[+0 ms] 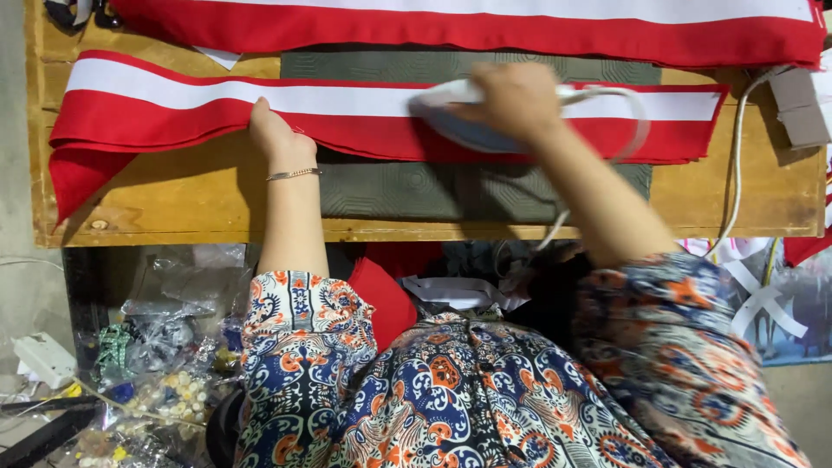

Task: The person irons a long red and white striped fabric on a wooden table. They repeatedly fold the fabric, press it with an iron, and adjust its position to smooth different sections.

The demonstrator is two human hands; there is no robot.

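Red fabric band with a white stripe down its middle (173, 108) lies across the wooden worktable (173, 204), its long axis running left to right; its left end folds over and hangs toward the table's left edge, and its right end stops near the right side of the board. A white and pale blue electric iron (464, 117) sits on the band right of centre, long axis along the band, its narrow nose pointing left. The right hand (516, 100) is clamped over the iron's handle from above, fingers wrapped round it. The left hand (277, 134) lies flat and open on the band's lower red edge, fingers pointing away from the person, well apart from the iron, with a thin bracelet (293, 174) at the wrist.

Under the band a grey-green patterned pad (407, 191) covers the middle of the table. A second red and white fabric strip (485, 22) lies along the far edge, parallel to the first and just beside it, so room is tight on that side. Bare wood shows at the near edge and at both ends. The iron's white cord (637, 121) loops over the band to the right of the hand and drops off the near edge; another white cable (737, 173) runs down the right side. Clear plastic bags of small beads (165, 381) lie on the floor at the left, below the table.
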